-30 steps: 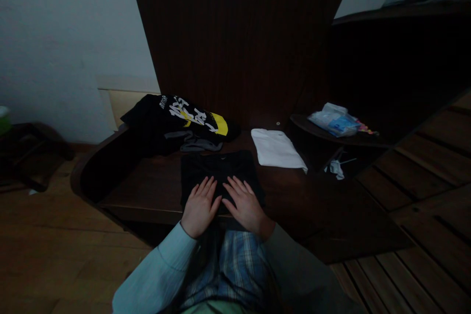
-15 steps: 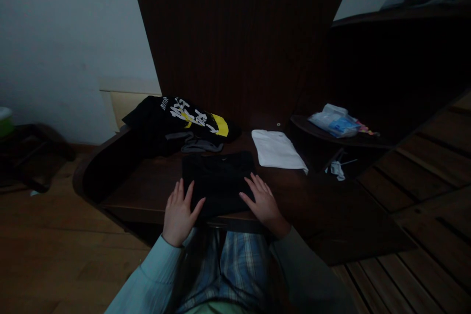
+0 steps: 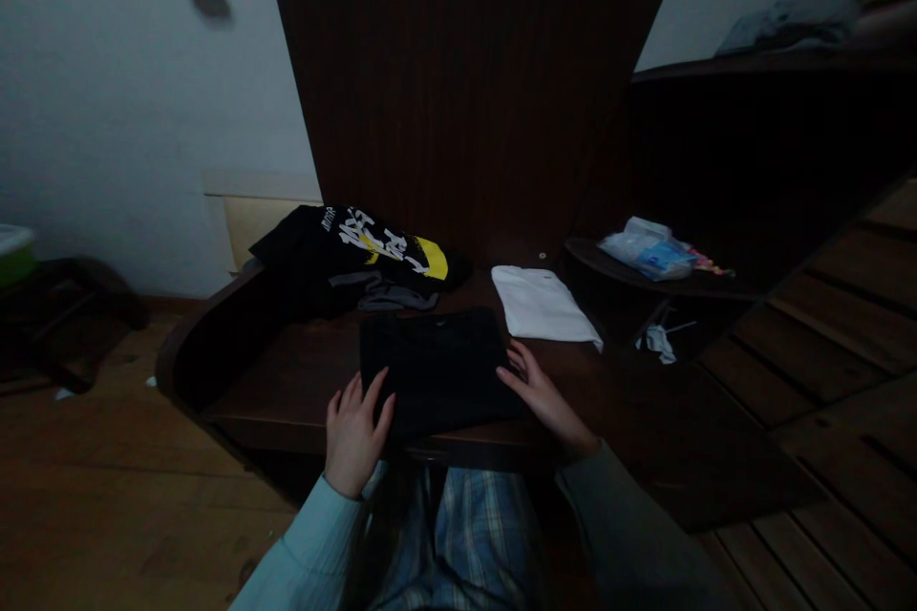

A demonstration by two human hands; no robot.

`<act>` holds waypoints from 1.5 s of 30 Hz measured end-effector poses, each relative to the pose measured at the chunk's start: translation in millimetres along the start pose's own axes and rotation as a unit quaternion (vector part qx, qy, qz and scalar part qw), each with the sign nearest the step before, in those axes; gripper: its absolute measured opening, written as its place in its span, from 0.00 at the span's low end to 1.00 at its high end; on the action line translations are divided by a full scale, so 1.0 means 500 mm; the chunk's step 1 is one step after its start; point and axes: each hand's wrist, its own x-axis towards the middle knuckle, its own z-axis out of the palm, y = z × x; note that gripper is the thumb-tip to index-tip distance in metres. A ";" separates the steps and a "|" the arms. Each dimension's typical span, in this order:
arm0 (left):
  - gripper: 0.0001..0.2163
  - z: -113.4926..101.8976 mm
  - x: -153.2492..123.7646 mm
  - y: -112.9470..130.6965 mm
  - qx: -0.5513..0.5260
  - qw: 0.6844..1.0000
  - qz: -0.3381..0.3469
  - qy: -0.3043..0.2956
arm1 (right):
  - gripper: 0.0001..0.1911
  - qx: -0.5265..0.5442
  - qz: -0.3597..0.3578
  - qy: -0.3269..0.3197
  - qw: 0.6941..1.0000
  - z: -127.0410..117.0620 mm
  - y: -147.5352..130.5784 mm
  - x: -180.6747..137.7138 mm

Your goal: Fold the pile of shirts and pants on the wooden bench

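A folded black garment (image 3: 444, 368) lies flat at the front edge of the dark wooden desk (image 3: 272, 391). My left hand (image 3: 358, 425) rests at its lower left corner, fingers spread and touching the cloth. At the right edge is my right hand (image 3: 537, 391), its fingers apart and the tips against the fabric. Neither hand grips anything that I can see. Behind and to the right lies a folded white garment (image 3: 544, 305). A rumpled black shirt (image 3: 373, 243) with white and yellow print is heaped at the back left, above some grey cloth (image 3: 397, 296).
A small corner shelf (image 3: 594, 258) on the right holds a plastic packet (image 3: 649, 248), with crumpled white material (image 3: 657, 342) below it. The desk's raised curved side (image 3: 182, 353) bounds the left. A dark stool (image 3: 72, 315) stands on the floor at far left.
My right hand has shifted right, from the top of the black garment to its right edge. My left hand remains at the lower left corner. The view has tilted up slightly.
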 end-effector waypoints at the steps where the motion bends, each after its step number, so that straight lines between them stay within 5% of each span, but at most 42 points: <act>1: 0.18 -0.002 0.002 0.000 -0.005 1.000 -0.001 -0.005 | 0.32 0.023 0.018 -0.012 1.000 -0.004 -0.010 0.005; 9: 0.18 -0.037 0.025 0.016 -0.024 0.997 -0.061 -0.050 | 0.27 0.044 0.109 -0.040 0.992 -0.022 -0.039 0.022; 14: 0.18 -0.046 0.034 0.023 -0.099 0.988 -0.074 -0.091 | 0.23 -0.003 0.012 -0.076 0.997 -0.003 -0.039 0.028; 19: 0.17 -0.033 0.033 0.020 -0.225 0.967 -0.098 -0.063 | 0.22 -0.125 -0.063 -0.043 0.989 0.026 -0.052 0.022; 22: 0.19 -0.024 0.038 0.014 -0.339 0.930 -0.131 -0.057 | 0.24 -0.186 -0.094 -0.017 0.978 0.037 -0.061 0.018; 28: 0.25 -0.026 0.057 0.017 -0.556 0.788 -0.241 -0.104 | 0.23 -0.239 -0.165 0.004 0.957 0.022 -0.085 0.017; 30: 0.24 -0.025 0.070 0.035 -0.559 0.793 -0.225 -0.087 | 0.23 -0.254 -0.185 0.020 0.949 0.003 -0.093 0.021; 33: 0.22 -0.018 0.106 0.083 -0.518 0.843 -0.140 -0.041 | 0.22 -0.281 -0.205 0.063 0.935 -0.042 -0.100 0.033; 38: 0.22 0.012 0.197 0.211 -0.455 0.890 -0.019 -0.010 | 0.22 -0.335 -0.221 0.183 0.898 -0.157 -0.093 0.068; 45: 0.26 0.129 0.293 0.372 -0.467 0.882 0.058 -0.027 | 0.23 -0.423 -0.179 0.285 0.841 -0.289 -0.046 0.134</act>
